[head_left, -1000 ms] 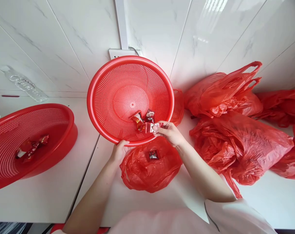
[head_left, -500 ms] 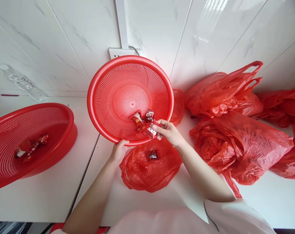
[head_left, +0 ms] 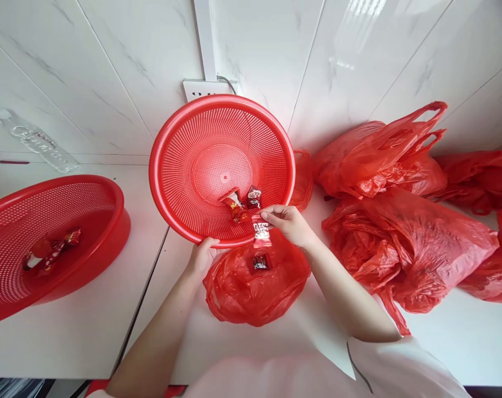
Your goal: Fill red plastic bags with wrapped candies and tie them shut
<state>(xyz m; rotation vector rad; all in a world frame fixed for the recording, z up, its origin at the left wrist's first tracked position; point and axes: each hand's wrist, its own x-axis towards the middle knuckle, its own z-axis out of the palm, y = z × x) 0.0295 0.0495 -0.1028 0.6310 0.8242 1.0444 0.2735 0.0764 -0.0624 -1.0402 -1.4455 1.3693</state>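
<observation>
My left hand (head_left: 203, 255) grips the near rim of a red plastic colander (head_left: 221, 103), which is tilted toward me. Between the thumb and fingers of my right hand (head_left: 287, 222) is a wrapped candy (head_left: 261, 231), red and white, held over the colander's near right rim. Inside the colander, low on the right, lie a red and gold wrapped candy (head_left: 235, 205) and a dark red one (head_left: 254, 197). Just below the rim sits an opened red plastic bag (head_left: 251, 301), with a small dark wrapped candy (head_left: 260, 262) in it.
A second red colander (head_left: 105, 185) with several wrapped candies (head_left: 52, 251) stands at the left. Stuffed red plastic bags (head_left: 421, 249) crowd the right side. Against the tiled wall are a clear plastic bottle (head_left: 39, 141) and a power strip (head_left: 197, 88).
My right hand has drawn the candy slightly back, out over the colander's rim and above the bag. The candy now hangs more upright. My left hand stays on the rim.
</observation>
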